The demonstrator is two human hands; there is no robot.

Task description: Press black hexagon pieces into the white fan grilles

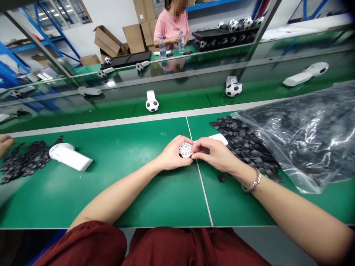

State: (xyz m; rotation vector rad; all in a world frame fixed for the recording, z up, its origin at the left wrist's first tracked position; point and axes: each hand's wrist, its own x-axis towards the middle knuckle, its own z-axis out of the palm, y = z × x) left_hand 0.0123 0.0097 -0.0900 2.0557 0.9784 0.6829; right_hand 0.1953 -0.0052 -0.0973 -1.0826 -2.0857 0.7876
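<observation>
My left hand (174, 153) is closed round the round head of a white football-headed handheld fan (185, 150), which has an open lattice face. The fan's white handle (220, 139) points right, passing behind my right hand (212, 152). The fingers of that hand are pinched together at the right edge of the head; whatever they hold is hidden. Just right of the handle lies a heap of small black flat pieces (246, 144). One loose black piece (221, 178) rests on the green table below my right wrist.
A clear plastic bag (310, 129) of black pieces fills the right side. At left are another white fan (70, 156), a black heap (30, 159) and another person's hand (5, 143). Football-headed fans (152, 102) sit on the green belt beyond; a person in pink (172, 29) is behind.
</observation>
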